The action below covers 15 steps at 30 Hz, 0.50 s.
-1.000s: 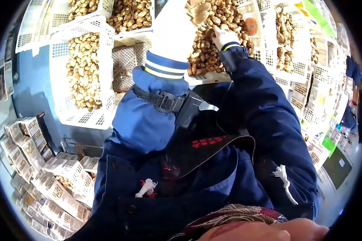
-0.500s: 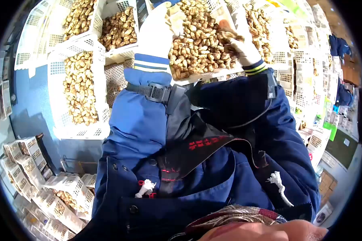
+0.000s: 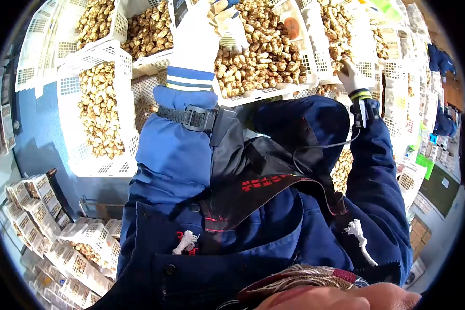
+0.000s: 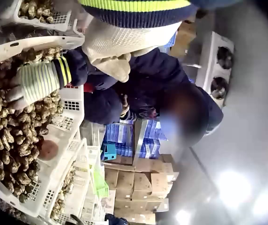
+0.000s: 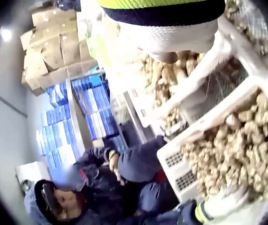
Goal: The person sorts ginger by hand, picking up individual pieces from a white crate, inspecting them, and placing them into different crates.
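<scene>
Over a white lattice crate (image 3: 253, 94) of knobbly brown mushrooms (image 3: 263, 57): knit-gloved left hand (image 3: 201, 36) curled round pale mushroom pieces (image 3: 223, 18); right hand (image 3: 352, 76) on neighbouring heap (image 3: 338, 36), grip unclear.

A blue surface (image 3: 33, 129) shows at the left, though whether it is a tabletop or the floor cannot be told. On it lies a long white lattice crate (image 3: 103, 168) full of brown mushrooms (image 3: 101, 108). Just right of that, an empty crate (image 3: 151, 85) shows its bare lattice bottom. Farther off, a second full crate (image 3: 155, 57) touches its far edge. The middle crate (image 3: 258, 94), heaped with mushrooms, lies at the far centre, and more full crates (image 3: 369, 67) run along the far right. At the near left, stacks of small white crates (image 3: 33, 204) stand close together, some holding mushrooms.
</scene>
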{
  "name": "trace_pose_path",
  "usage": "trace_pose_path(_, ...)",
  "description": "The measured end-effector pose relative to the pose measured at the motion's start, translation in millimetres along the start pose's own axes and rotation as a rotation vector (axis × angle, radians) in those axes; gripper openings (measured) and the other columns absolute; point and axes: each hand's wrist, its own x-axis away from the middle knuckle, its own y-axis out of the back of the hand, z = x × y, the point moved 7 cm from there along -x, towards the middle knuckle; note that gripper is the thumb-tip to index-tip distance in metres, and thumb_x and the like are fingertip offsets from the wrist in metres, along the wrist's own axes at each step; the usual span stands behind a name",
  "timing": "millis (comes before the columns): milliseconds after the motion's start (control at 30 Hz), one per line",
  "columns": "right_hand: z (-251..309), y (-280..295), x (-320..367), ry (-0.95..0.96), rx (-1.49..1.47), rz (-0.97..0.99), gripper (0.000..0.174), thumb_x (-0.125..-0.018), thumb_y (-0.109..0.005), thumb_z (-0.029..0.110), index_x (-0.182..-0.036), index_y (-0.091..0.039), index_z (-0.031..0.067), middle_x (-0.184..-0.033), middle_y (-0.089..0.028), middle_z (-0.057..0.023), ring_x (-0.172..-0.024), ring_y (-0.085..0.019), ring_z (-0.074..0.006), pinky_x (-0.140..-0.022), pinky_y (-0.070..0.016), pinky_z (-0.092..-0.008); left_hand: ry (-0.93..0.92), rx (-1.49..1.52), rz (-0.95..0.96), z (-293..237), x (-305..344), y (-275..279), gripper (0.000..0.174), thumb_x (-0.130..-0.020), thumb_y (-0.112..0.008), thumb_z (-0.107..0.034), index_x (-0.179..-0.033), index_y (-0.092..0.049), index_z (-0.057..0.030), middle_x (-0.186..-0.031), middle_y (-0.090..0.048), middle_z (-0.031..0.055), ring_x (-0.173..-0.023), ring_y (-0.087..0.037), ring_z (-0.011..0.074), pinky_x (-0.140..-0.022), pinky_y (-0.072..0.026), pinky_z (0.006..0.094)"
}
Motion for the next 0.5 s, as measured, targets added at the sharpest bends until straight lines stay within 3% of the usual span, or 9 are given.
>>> trace_pose_path(33,13.8,-19.4,-27.3,0.156,-0.111,-0.043,0.040,-0.086,-0.063,0.027,-0.123,-0.064,0.0102,-0.098,-0.071,-0.0180,-0.089,-0.070,-0.0320,-0.078,-0.0545,-0.0404,0.039,0.007,0.135,6.1,-17.0,8.9,0.020,-0.101,-0.055,-0.022,-0.112,-0.058,-0.0061,-0.089,-0.064,0.0065,-0.075,-0.062,0.0181,-0.062,-0.0511,0.0282)
trace_pose_path(67,92.3,-2.0,-26.8,0.212,-0.012,0.068,0.035,-0.090,-0.059,0.026,-0.121,-0.065,0.0132,-0.099,-0.071,-0.0173,-0.090,-0.070,-0.0318,-0.079,-0.0549,-0.0404,0.046,0.032,0.195,8.4,-19.7,6.7,0.020,-0.101,-0.055,-0.022,-0.113,-0.058,-0.0058,-0.090,-0.064,0.0067,-0.076,-0.062,0.0184,-0.063,-0.0511,0.0280)
trace_pose_path(100,149.0,-8.1,-28.2,0.266,0.023,0.249,0.040,-0.095,-0.059,0.030,-0.129,-0.061,0.0112,-0.111,-0.070,-0.0171,-0.100,-0.069,-0.0300,-0.084,-0.0535,-0.0361,0.050,0.059,0.253,11.3,-21.3,3.6,0.021,-0.101,-0.055,-0.022,-0.113,-0.058,-0.0055,-0.090,-0.065,0.0069,-0.077,-0.063,0.0187,-0.063,-0.0511,0.0279)
trace_pose_path(233,237.9,-121.0,-40.5,0.443,0.286,0.450,0.047,-0.090,-0.060,0.030,-0.134,-0.056,0.0168,-0.119,-0.065,-0.0198,-0.108,-0.064,-0.0355,-0.093,-0.0515,-0.0434,-0.061,-0.001,0.236,11.9,-9.9,-10.9,0.026,-0.102,-0.052,-0.020,-0.120,-0.055,-0.0015,-0.100,-0.065,0.0114,-0.088,-0.064,0.0236,-0.076,-0.0532,0.0310)
trace_pose_path(300,224.3,-172.6,-49.1,0.457,0.382,0.325,0.044,-0.088,-0.061,0.031,-0.130,-0.057,0.0166,-0.106,-0.066,-0.0178,-0.101,-0.065,-0.0352,-0.088,-0.0524,-0.0457,-0.033,-0.026,0.152,9.0,-2.7,-9.0,0.030,-0.103,-0.049,-0.018,-0.126,-0.053,-0.0001,-0.108,-0.066,0.0139,-0.094,-0.066,0.0251,-0.080,-0.0544,0.0324)
trace_pose_path(333,231.9,-166.6,-46.8,0.425,0.391,0.320,0.042,-0.088,-0.062,0.030,-0.128,-0.058,0.0162,-0.102,-0.066,-0.0172,-0.099,-0.065,-0.0349,-0.087,-0.0525,-0.0464,-0.404,-0.491,0.268,-8.8,21.6,-25.9,0.031,-0.104,-0.048,-0.020,-0.127,-0.053,-0.0002,-0.109,-0.065,0.0141,-0.094,-0.066,0.0251,-0.080,-0.0548,0.0331)
trace_pose_path(400,224.6,-162.2,-50.1,0.374,0.303,0.346,0.042,-0.088,-0.064,0.032,-0.125,-0.059,0.0142,-0.111,-0.067,-0.0177,-0.102,-0.065,-0.0368,-0.089,-0.0526,-0.0444,-0.091,-0.058,0.242,5.0,-6.3,-3.5,0.030,-0.103,-0.049,-0.019,-0.127,-0.054,-0.0006,-0.111,-0.066,0.0141,-0.094,-0.066,0.0245,-0.080,-0.0550,0.0330)
trace_pose_path(467,217.4,-126.9,-58.5,0.336,0.010,0.263,0.043,-0.088,-0.063,0.031,-0.126,-0.061,0.0112,-0.114,-0.068,-0.0166,-0.104,-0.065,-0.0361,-0.090,-0.0519,-0.0425,-0.093,-0.026,0.217,2.3,-4.5,-2.7,0.030,-0.103,-0.050,-0.020,-0.126,-0.055,-0.0009,-0.109,-0.066,0.0134,-0.093,-0.067,0.0241,-0.081,-0.0550,0.0333)
trace_pose_path(500,211.3,-89.5,-55.7,0.122,-0.050,0.092,0.039,-0.089,-0.061,0.029,-0.120,-0.064,0.0062,-0.110,-0.070,-0.0141,-0.103,-0.066,-0.0315,-0.090,-0.0518,-0.0402,-0.097,-0.009,0.198,0.0,-1.7,-0.6,0.030,-0.103,-0.050,-0.021,-0.125,-0.055,-0.0011,-0.109,-0.066,0.0131,-0.093,-0.067,0.0239,-0.081,-0.0550,0.0334)
